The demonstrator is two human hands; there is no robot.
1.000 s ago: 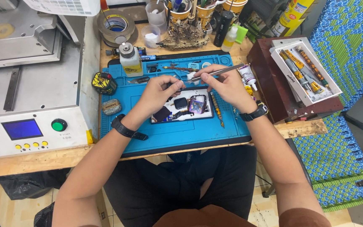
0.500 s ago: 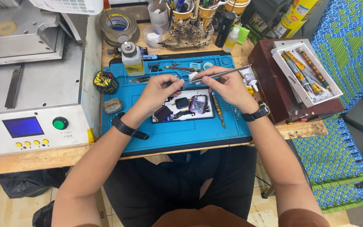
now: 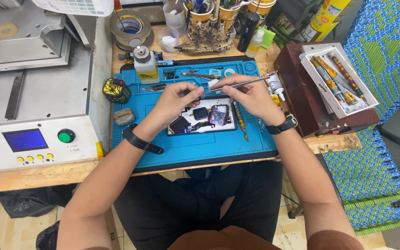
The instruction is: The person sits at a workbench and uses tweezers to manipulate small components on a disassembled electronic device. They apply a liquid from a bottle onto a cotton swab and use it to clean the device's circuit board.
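Note:
My right hand (image 3: 251, 95) grips metal tweezers (image 3: 244, 84) that pinch a small white wad (image 3: 213, 84). My left hand (image 3: 176, 98) pinches the same white wad from the left, fingers closed on it. Both hands hover just above an opened phone (image 3: 205, 119) with dark parts and a purple board, lying on a blue work mat (image 3: 195, 143). A black band sits on each wrist.
A pump bottle (image 3: 145, 65) stands at the mat's far left, a yellow-black tape measure (image 3: 115, 90) beside it. A screwdriver (image 3: 240, 122) lies right of the phone. A brown box with a white tool tray (image 3: 338, 78) is at right. A grey machine (image 3: 33, 92) fills the left.
Both hands have lifted slightly off the phone and come together at the white wad; the tweezers now point left toward my left fingertips.

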